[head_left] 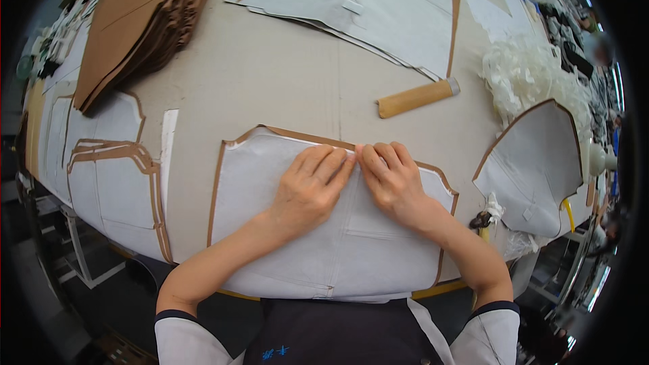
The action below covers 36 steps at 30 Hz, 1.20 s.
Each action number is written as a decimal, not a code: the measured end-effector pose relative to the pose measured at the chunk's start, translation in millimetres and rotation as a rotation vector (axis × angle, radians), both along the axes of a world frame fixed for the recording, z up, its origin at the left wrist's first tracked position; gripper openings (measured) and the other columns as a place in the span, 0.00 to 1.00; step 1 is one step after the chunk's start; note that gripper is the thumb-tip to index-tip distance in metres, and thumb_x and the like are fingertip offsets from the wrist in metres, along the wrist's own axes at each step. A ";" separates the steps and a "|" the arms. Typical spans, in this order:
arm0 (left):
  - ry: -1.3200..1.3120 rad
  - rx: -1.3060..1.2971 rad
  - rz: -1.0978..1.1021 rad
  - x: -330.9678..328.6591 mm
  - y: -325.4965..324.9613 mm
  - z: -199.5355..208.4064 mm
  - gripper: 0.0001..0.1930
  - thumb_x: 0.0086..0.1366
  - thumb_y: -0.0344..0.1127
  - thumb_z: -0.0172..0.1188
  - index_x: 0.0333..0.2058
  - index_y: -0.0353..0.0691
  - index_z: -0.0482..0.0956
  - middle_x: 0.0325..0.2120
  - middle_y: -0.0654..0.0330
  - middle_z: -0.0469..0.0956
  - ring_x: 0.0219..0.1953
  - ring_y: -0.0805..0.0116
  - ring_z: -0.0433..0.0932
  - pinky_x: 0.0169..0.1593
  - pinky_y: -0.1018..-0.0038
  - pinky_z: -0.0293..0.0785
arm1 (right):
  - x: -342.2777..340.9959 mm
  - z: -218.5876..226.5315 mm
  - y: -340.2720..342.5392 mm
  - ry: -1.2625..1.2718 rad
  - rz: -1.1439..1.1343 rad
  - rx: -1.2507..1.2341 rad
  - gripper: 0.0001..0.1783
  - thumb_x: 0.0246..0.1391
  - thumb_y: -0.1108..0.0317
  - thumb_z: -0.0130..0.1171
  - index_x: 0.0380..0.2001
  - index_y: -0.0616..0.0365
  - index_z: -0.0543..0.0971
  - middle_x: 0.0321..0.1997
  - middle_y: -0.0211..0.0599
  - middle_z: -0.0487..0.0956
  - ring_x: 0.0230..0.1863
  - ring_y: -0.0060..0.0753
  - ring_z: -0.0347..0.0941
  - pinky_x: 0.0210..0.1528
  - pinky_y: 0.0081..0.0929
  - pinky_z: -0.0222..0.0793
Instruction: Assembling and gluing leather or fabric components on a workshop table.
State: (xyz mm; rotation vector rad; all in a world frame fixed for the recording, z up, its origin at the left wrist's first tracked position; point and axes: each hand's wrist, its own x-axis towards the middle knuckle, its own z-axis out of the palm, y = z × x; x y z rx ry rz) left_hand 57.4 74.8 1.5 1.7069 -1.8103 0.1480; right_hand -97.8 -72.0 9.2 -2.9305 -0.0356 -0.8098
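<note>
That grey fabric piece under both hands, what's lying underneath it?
Under the grey fabric piece, a brown cardboard template shows as a rim along its edges. Left hand and right hand press on top. The template's middle is covered.

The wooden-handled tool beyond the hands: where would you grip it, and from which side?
Grip the wooden-handled tool around the middle of its long tan shaft, probably coming from above. It lies flat and alone on the table, with bare surface along both sides; its metal-capped end points right.
</note>
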 end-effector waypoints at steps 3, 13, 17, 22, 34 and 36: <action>0.028 -0.009 -0.011 15.5 16.6 4.8 0.25 0.47 0.21 0.64 0.48 0.31 0.85 0.50 0.52 0.79 0.55 0.53 0.78 0.56 0.57 0.78 | 8.6 11.6 -1.6 0.123 0.008 -0.084 0.22 0.37 0.79 0.67 0.42 0.72 0.83 0.43 0.43 0.79 0.46 0.43 0.75 0.50 0.41 0.70; -0.004 0.046 0.256 54.4 76.4 7.3 0.20 0.57 0.24 0.68 0.50 0.31 0.83 0.58 0.48 0.77 0.61 0.49 0.75 0.59 0.57 0.76 | -2.3 25.4 -104.0 0.204 -0.178 0.214 0.23 0.51 0.75 0.72 0.52 0.59 0.84 0.51 0.40 0.79 0.55 0.49 0.74 0.58 0.43 0.68; 0.023 0.087 0.261 48.2 66.3 9.6 0.22 0.59 0.32 0.72 0.52 0.33 0.83 0.63 0.46 0.74 0.65 0.48 0.72 0.63 0.56 0.72 | 17.0 31.6 -95.2 0.326 -0.159 0.443 0.20 0.56 0.70 0.72 0.53 0.58 0.84 0.50 0.40 0.79 0.52 0.44 0.77 0.54 0.40 0.74; 0.030 0.163 0.308 43.6 60.4 9.3 0.27 0.58 0.38 0.74 0.56 0.35 0.82 0.65 0.43 0.71 0.69 0.47 0.69 0.66 0.56 0.68 | 92.7 47.2 -65.5 0.322 0.262 0.302 0.22 0.58 0.70 0.71 0.56 0.59 0.83 0.51 0.41 0.79 0.50 0.43 0.76 0.51 0.40 0.76; 0.055 0.214 0.329 41.0 58.6 11.3 0.27 0.60 0.38 0.72 0.57 0.36 0.81 0.66 0.41 0.70 0.69 0.46 0.69 0.66 0.54 0.67 | 154.5 52.3 -78.6 0.431 0.649 0.048 0.23 0.49 0.75 0.67 0.52 0.61 0.82 0.51 0.36 0.77 0.52 0.40 0.73 0.57 0.39 0.71; 0.072 0.218 0.322 43.0 58.5 12.5 0.28 0.60 0.38 0.71 0.57 0.35 0.80 0.66 0.41 0.70 0.68 0.46 0.69 0.66 0.55 0.68 | 161.3 52.4 -80.1 0.443 0.683 0.027 0.23 0.49 0.76 0.66 0.51 0.62 0.83 0.52 0.37 0.77 0.53 0.40 0.73 0.58 0.38 0.71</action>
